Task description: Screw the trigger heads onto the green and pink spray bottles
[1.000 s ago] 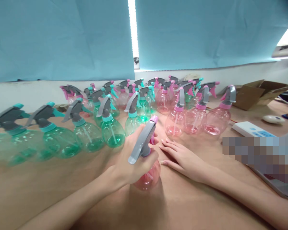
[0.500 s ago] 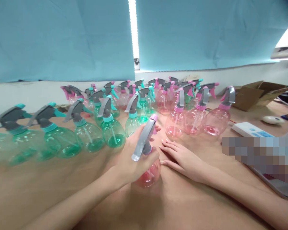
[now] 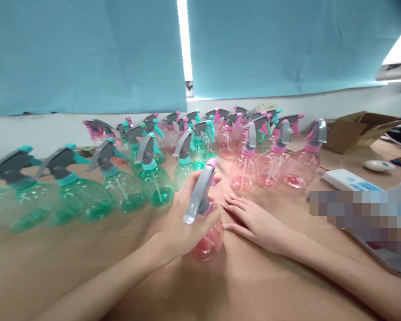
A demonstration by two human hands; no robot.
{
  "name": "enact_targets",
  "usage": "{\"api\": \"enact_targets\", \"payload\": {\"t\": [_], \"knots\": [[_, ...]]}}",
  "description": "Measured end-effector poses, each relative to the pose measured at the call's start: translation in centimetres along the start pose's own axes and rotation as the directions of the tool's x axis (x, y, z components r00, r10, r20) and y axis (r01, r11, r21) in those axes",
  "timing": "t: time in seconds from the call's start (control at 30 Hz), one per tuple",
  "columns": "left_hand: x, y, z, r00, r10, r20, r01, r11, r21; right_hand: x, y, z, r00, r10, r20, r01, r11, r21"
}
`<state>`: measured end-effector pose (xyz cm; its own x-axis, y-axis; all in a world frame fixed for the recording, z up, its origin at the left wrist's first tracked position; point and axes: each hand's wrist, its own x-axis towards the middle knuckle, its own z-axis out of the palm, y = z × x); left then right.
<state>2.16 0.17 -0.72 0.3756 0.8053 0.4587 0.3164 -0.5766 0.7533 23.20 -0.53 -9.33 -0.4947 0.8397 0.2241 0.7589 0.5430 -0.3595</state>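
A pink see-through spray bottle [image 3: 205, 245] with a grey trigger head and pink nozzle stands upright on the table in front of me. My left hand [image 3: 183, 214] is wrapped round its neck from the left, and the nozzle points away from me. Just right of the bottle, my right hand [image 3: 254, 220] lies flat on the tabletop with its fingers stretched out, the fingertips close to the bottle. Beyond the left hand stands a green spray bottle [image 3: 157, 185]. Past the right hand is another pink spray bottle [image 3: 243, 169].
Green spray bottles [image 3: 85, 196] line the left side, and more pink and green ones crowd the back. An opened cardboard box [image 3: 350, 133], a white computer mouse [image 3: 379, 166] and a white device with blue buttons [image 3: 352, 180] lie at the right. Blue blinds [image 3: 87, 53] hang behind.
Both hands and the held bottle keep nearly the same place. Only a very slight shift of the whole view shows.
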Motion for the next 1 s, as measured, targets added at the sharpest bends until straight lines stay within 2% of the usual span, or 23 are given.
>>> {"api": "enact_targets", "payload": {"t": [0.27, 0.47, 0.73, 1.0], "knots": [[0.21, 0.02, -0.13, 0.999, 0.051, 0.017, -0.051, 0.999, 0.013, 0.07, -0.02, -0.12, 1.0, -0.001, 0.023, 0.001, 1.0, -0.019], [0.25, 0.12, -0.06, 0.997, 0.078, -0.001, -0.078, 0.997, 0.005, -0.03, 0.08, 0.07, 1.0, -0.009, -0.013, 0.009, 1.0, -0.007], [0.17, 0.4, 0.05, 0.997, 0.077, -0.012, -0.077, 0.996, -0.042, 0.08, -0.14, -0.28, 0.999, 0.002, 0.044, 0.0, 0.999, -0.055], [0.22, 0.46, 0.12, 0.997, 0.072, -0.014, -0.073, 0.996, -0.056, -0.02, -0.02, -0.07, 1.0, 0.0, 0.005, 0.0, 1.0, -0.019]]}}
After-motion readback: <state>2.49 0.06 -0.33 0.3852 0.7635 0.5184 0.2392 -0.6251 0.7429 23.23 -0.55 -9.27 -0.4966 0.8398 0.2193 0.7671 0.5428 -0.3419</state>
